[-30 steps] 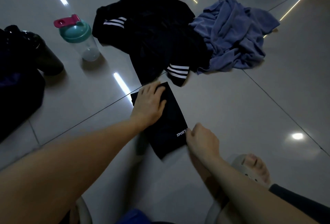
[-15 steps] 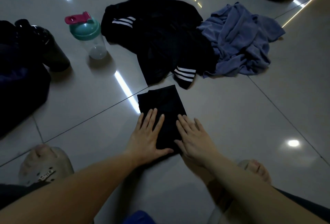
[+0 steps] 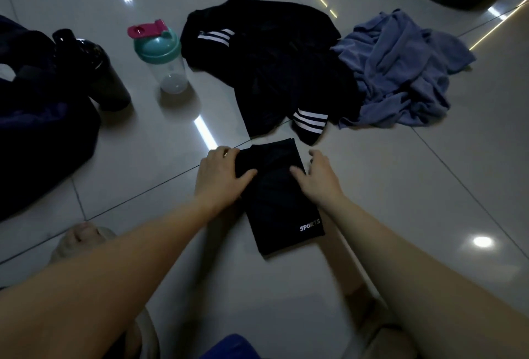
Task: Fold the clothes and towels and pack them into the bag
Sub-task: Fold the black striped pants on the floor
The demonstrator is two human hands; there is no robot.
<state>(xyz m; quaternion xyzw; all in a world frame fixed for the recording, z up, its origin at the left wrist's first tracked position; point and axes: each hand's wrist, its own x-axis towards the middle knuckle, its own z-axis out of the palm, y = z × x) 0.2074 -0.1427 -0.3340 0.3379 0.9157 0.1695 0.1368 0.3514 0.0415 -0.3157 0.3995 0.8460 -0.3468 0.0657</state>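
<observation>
A person's left hand and right hand work the far end of a narrow, folded black fabric garment printed "SPORTS" on a glossy pale tiled floor. The left grip curls over the garment's far left corner, fingers tucked round the edge and thumb laid across the cloth. The right grip lies half spread at the far right edge, thumb on the fabric and fingers bent beside it; whether those fingers pinch the edge cannot be told in the dim light.

The step in hand looks like the closing fold, drawing the far end back toward the printed near end. Done well, both corners should rise together and land square on the near edge, then be pressed flat so the bundle holds when lifted.

Just beyond the hands lies an unfolded heap of black clothing with white stripes, and touching its right side a crumpled blue-grey towel; both appear still to be folded. To the left stand a clear plastic shaker bottle with a teal lid and pink cap and a dark bottle, the latter next to a dark soft bag at the left edge, the likely place for packing.
</observation>
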